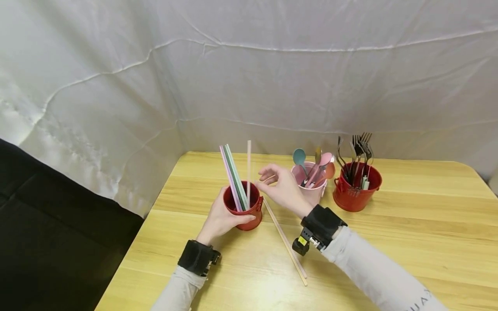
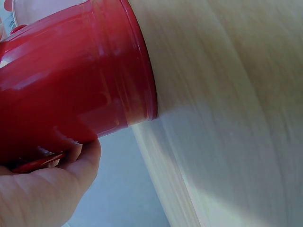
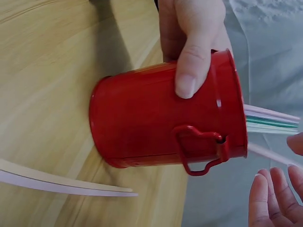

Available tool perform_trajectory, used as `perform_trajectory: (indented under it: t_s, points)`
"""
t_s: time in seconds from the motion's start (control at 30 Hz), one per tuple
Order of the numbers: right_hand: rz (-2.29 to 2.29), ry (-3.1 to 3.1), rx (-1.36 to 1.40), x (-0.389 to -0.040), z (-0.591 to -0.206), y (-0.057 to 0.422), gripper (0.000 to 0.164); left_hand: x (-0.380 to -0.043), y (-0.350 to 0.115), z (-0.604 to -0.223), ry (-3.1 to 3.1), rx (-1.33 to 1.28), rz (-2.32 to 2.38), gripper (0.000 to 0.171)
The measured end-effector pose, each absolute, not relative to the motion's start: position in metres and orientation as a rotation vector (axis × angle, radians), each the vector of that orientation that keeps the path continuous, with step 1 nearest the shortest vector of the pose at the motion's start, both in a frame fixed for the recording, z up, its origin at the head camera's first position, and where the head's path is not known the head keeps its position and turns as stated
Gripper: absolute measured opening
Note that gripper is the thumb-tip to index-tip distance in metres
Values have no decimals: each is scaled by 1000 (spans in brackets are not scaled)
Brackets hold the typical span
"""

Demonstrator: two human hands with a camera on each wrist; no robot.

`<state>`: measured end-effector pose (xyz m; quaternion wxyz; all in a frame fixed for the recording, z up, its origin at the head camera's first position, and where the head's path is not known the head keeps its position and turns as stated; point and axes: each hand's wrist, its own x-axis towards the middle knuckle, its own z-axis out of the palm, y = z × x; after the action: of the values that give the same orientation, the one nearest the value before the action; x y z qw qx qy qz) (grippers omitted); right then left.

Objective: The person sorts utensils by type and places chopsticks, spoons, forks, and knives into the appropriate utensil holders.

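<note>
My left hand (image 1: pixel 219 218) grips a small red bucket (image 3: pixel 142 113) from its left side, with the thumb (image 3: pixel 191 71) across the front wall. Several pastel and green chopsticks (image 1: pixel 235 177) lean together inside it. A single pale pink chopstick (image 1: pixel 249 166) stands apart from them at the bucket's right side. Beside that chopstick, near the rim, hovers my right hand (image 1: pixel 285 188), its fingers loosely bent and nothing held between them. Two more chopsticks (image 1: pixel 286 245), one beige and one pinkish, lie side by side on the table below the right hand.
Behind the right hand stands a pink bucket (image 1: pixel 316 196) with several spoons (image 1: pixel 299 156). A second red bucket (image 1: pixel 350 201), holding forks (image 1: pixel 359 149), is to its right. Pale cloth (image 1: pixel 292 90) hangs along the table's back edge.
</note>
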<state>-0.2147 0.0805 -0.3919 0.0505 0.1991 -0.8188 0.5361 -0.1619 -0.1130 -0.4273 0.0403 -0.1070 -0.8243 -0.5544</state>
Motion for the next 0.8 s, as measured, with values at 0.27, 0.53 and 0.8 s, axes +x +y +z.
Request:
perform_trajectory:
  t_s: [0.27,0.53,0.8]
  points:
    - [1699,-2502,663,-212,-399,83,21,-162,-113,-427,-2524,-337,-1685,86]
    - [1663,-2576,634,-206,-410,88,19,-162,-113,-427,-2528,-333,-1682,87]
    - [1624,-2608,560,-200,-418,96,18,-162,-113,-428,-2529,-333,-1696,86]
